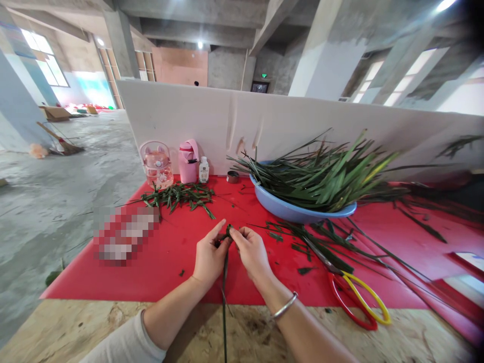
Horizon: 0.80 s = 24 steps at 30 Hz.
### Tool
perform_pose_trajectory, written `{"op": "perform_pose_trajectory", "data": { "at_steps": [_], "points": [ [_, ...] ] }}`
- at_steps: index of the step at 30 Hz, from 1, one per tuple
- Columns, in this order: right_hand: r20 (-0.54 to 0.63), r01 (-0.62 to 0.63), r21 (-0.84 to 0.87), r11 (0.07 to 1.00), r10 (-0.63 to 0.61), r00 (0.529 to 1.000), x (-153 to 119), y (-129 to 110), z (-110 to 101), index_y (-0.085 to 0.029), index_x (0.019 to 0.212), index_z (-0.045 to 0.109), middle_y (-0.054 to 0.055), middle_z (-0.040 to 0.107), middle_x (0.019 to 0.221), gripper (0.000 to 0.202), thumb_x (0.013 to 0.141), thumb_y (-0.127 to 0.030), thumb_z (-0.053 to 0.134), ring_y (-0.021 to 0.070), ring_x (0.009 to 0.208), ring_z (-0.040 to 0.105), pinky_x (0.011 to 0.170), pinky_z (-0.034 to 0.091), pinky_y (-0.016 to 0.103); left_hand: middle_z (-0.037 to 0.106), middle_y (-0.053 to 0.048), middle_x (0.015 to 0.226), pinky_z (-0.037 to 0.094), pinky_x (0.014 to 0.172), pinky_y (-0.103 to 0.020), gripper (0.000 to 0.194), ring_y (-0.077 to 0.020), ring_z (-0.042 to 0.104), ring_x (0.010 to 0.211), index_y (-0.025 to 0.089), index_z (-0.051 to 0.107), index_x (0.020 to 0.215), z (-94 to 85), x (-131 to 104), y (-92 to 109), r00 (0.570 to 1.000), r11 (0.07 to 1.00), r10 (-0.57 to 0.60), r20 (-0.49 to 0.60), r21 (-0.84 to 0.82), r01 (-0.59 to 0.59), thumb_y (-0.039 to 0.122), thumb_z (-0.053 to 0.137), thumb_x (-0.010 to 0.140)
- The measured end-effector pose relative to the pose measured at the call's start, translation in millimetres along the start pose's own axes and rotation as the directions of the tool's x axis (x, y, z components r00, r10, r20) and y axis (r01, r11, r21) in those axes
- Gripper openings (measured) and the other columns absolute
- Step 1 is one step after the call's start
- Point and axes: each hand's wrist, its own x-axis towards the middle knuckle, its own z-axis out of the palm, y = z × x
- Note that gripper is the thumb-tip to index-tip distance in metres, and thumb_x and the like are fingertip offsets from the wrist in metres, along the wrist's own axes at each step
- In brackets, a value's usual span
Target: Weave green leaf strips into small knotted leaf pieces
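Near the middle of the red table cover (pixel 151 276), my left hand (pixel 210 254) pinches a small folded piece of green leaf strip (pixel 225 267). My right hand (pixel 252 250) grips the same piece from the other side, its thumb and fingertips close to the left ones. The strip's long tail hangs down between my wrists past the table's front edge. The exact fold is partly hidden by my fingers. A pile of short woven or cut leaf pieces (pixel 181 195) lies beyond my left hand. Beyond my right hand, a blue basin (pixel 298 207) holds many long green leaves (pixel 325 176).
Scissors with red and yellow handles (pixel 353 297) lie at the right among loose leaf strips. Along the back stand a clear pink bottle (pixel 159 169), a pink flask (pixel 188 164), a small white bottle (pixel 203 170) and a round tin (pixel 232 177), before a white panel (pixel 181 111).
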Motion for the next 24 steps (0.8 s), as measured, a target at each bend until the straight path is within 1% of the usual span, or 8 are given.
{"op": "perform_pose_trajectory", "data": {
  "at_steps": [3,6,8,13,16,20,22,24],
  "points": [
    [0.029,0.007,-0.029,1.000,-0.006,1.000,1,3,0,-0.017,0.059,0.049,-0.005,0.041,0.051,0.034,0.072,-0.047,0.059,0.0083,0.048,0.033,0.045,0.027,0.020,0.070,-0.007,0.095,0.046,0.084,-0.029,0.033,-0.0175,0.062,0.089,0.015,0.066,0.101,-0.6,4,0,1.000,0.999,-0.011,0.000,-0.050,0.011,0.027,0.064,0.070],
    [0.114,0.044,-0.074,0.996,-0.035,0.993,1,4,-1,-0.015,0.067,0.056,-0.003,0.049,0.056,0.032,0.074,-0.046,0.056,0.0097,0.051,0.039,0.047,0.031,0.021,0.070,-0.008,0.096,0.045,0.086,-0.030,0.030,-0.0181,0.062,0.091,0.014,0.067,0.095,-0.9,8,3,0.994,0.988,-0.097,-0.056,-0.128,0.090,0.025,0.064,0.068],
    [0.155,0.081,-0.118,0.990,-0.063,0.986,1,4,-1,-0.015,0.071,0.059,-0.001,0.053,0.058,0.030,0.077,-0.044,0.054,0.0108,0.052,0.042,0.049,0.033,0.022,0.070,-0.007,0.090,0.046,0.082,-0.028,0.030,-0.0161,0.063,0.085,0.013,0.066,0.094,-0.9,9,5,0.983,0.976,-0.153,-0.099,-0.174,0.134,0.023,0.066,0.066],
    [0.218,0.167,-0.276,0.947,-0.108,0.970,-1,-1,-2,-0.015,0.077,0.063,0.003,0.062,0.065,0.027,0.082,-0.037,0.048,0.0147,0.059,0.053,0.056,0.039,0.023,0.064,0.000,0.063,0.045,0.060,-0.021,0.031,-0.0093,0.058,0.058,0.013,0.059,0.090,-1.1,8,8,0.953,0.935,-0.277,-0.125,-0.263,0.237,0.026,0.067,0.063],
    [0.236,0.236,-0.362,0.902,-0.156,0.959,-3,0,-3,-0.016,0.079,0.063,0.004,0.064,0.070,0.024,0.084,-0.032,0.046,0.0157,0.065,0.057,0.061,0.041,0.023,0.063,0.001,0.062,0.041,0.053,-0.018,0.033,-0.0070,0.054,0.052,0.013,0.056,0.089,-1.0,9,8,0.948,0.922,-0.291,-0.132,-0.303,0.241,0.027,0.068,0.061],
    [0.220,0.280,-0.406,0.870,-0.205,0.954,-4,4,-1,-0.017,0.078,0.059,0.002,0.062,0.067,0.018,0.084,-0.027,0.045,0.0144,0.061,0.056,0.056,0.040,0.022,0.057,0.005,0.054,0.036,0.048,-0.017,0.040,-0.0060,0.049,0.046,0.014,0.056,0.093,-0.3,9,10,0.944,0.903,-0.309,-0.116,-0.346,0.254,0.029,0.071,0.058],
    [0.204,0.302,-0.393,0.868,-0.238,0.950,-5,6,0,-0.017,0.086,0.058,0.002,0.063,0.070,0.015,0.084,-0.022,0.044,0.0141,0.061,0.057,0.056,0.041,0.021,0.053,0.006,0.051,0.033,0.046,-0.017,0.043,-0.0052,0.045,0.043,0.013,0.058,0.094,0.2,9,12,0.939,0.892,-0.328,-0.107,-0.363,0.270,0.030,0.072,0.057],
    [0.196,0.334,-0.404,0.852,-0.276,0.941,-4,5,0,-0.018,0.094,0.058,0.003,0.065,0.078,0.019,0.083,-0.018,0.042,0.0148,0.067,0.060,0.061,0.043,0.022,0.052,0.006,0.050,0.028,0.042,-0.017,0.041,-0.0039,0.041,0.040,0.012,0.061,0.090,0.5,9,13,0.930,0.875,-0.356,-0.088,-0.380,0.299,0.032,0.073,0.055]
  ]
}}
